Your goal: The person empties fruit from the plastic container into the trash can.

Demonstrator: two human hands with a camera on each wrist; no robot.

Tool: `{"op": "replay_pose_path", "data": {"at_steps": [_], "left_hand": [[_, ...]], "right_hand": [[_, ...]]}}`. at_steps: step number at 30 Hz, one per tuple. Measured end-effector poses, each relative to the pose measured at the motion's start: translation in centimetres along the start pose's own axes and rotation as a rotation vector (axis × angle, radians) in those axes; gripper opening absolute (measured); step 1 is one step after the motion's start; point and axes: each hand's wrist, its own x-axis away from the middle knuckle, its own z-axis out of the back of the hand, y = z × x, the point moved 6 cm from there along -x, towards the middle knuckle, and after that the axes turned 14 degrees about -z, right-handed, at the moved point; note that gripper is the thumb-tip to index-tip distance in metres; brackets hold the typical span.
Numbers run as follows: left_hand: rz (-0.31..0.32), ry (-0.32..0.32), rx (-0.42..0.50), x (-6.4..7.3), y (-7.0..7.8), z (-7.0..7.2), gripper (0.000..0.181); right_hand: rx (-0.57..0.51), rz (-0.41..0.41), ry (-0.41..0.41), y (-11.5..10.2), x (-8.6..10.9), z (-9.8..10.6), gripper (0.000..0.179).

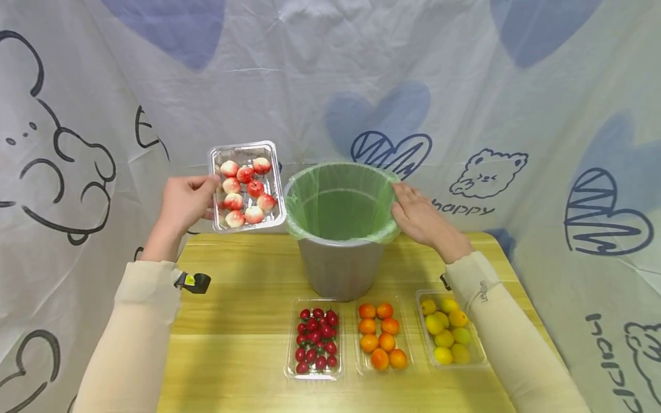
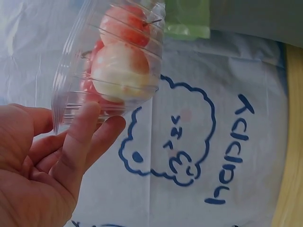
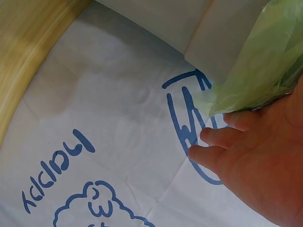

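My left hand (image 1: 185, 202) pinches the left edge of a clear plastic tray (image 1: 280, 198) between thumb and fingers, holding it up in the air beside the bin. Several small red-and-white fruits (image 2: 120, 71), one showing a stem, lie inside. The tray is tilted so that its inside faces the head camera. My right hand (image 1: 419, 213) rests at the right rim of a grey bin (image 1: 338, 267), its fingers fairly straight against the green bag (image 1: 341, 212) that lines the bin and folds over its rim. In the right wrist view the bag's edge (image 3: 251, 80) hangs beside the fingertips.
In front of the bin on the wooden table (image 1: 227, 344) stand three clear trays: dark red cherry tomatoes (image 1: 316, 341), small orange fruits (image 1: 379, 360) and yellow-green fruits (image 1: 444, 338). The right forearm passes over the last tray's edge. A printed white cloth (image 1: 289, 74) hangs behind and at the sides.
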Motion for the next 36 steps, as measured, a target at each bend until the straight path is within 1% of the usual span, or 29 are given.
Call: {"op": "replay_pose_path", "data": {"at_steps": [7, 11, 15, 20, 26, 31, 36], "left_hand": [[-0.027, 0.043, 0.028, -0.9, 2.1, -1.3, 0.05], [-0.025, 0.033, 0.061, -1.5, 3.2, -2.4, 0.048], [-0.037, 0.034, 0.065, -2.1, 4.0, -3.4, 0.046], [-0.068, 0.037, 0.05, -2.6, 4.7, -4.7, 0.045], [-0.088, 0.049, 0.068, -2.9, 5.1, -6.3, 0.045], [-0.12, 0.064, 0.092, -3.2, 5.5, -7.6, 0.045], [-0.14, 0.047, 0.099, -3.4, 5.5, -8.8, 0.045]], "right_hand": [[-0.004, 0.004, 0.007, 0.0, 0.1, 0.1, 0.067], [-0.002, 0.005, -0.002, 0.0, 0.0, 0.1, 0.067], [0.009, 0.005, -0.007, 0.1, 0.0, 0.0, 0.067], [0.006, 0.004, -0.003, 0.1, 0.0, 0.1, 0.066], [0.002, 0.002, -0.002, 0.0, -0.1, 0.1, 0.067], [0.006, -0.003, 0.002, 0.1, -0.1, 0.0, 0.067], [-0.002, -0.009, 0.004, 0.1, 0.0, 0.0, 0.067]]}}
